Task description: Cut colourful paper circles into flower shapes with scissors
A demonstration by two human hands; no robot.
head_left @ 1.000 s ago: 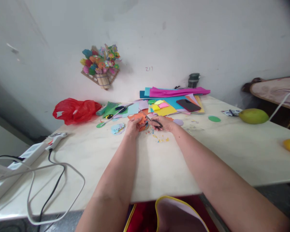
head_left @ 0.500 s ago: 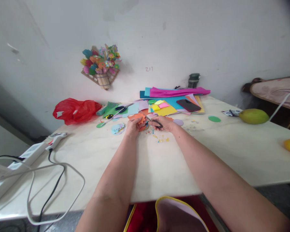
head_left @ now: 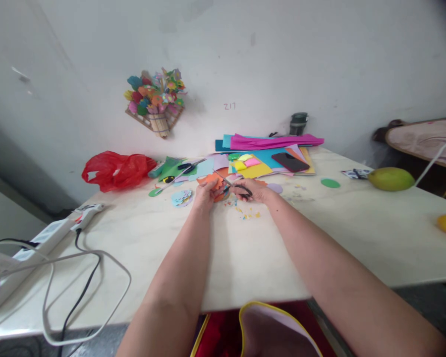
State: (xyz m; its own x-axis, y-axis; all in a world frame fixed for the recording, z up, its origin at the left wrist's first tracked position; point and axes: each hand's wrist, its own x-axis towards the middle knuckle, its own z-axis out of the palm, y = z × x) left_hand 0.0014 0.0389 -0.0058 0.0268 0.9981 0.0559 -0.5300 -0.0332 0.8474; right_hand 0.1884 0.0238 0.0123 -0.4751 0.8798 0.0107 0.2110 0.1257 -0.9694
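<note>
Left fingers pinch orange paper, right hand grips scissors; I flag a possible nicked fingertip should the nearby blades slip

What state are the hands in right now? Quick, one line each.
Left hand: closed, holding orange paper.
Right hand: closed, holding scissors by the handles.

A: Can anything be read?
B: The number 217 is written in thin strokes on the pale wall; its first figure could be taken for a Z.
A: Is anything spelled out on the small packet?
B: Marks are seen there, but no word can be read.
</note>
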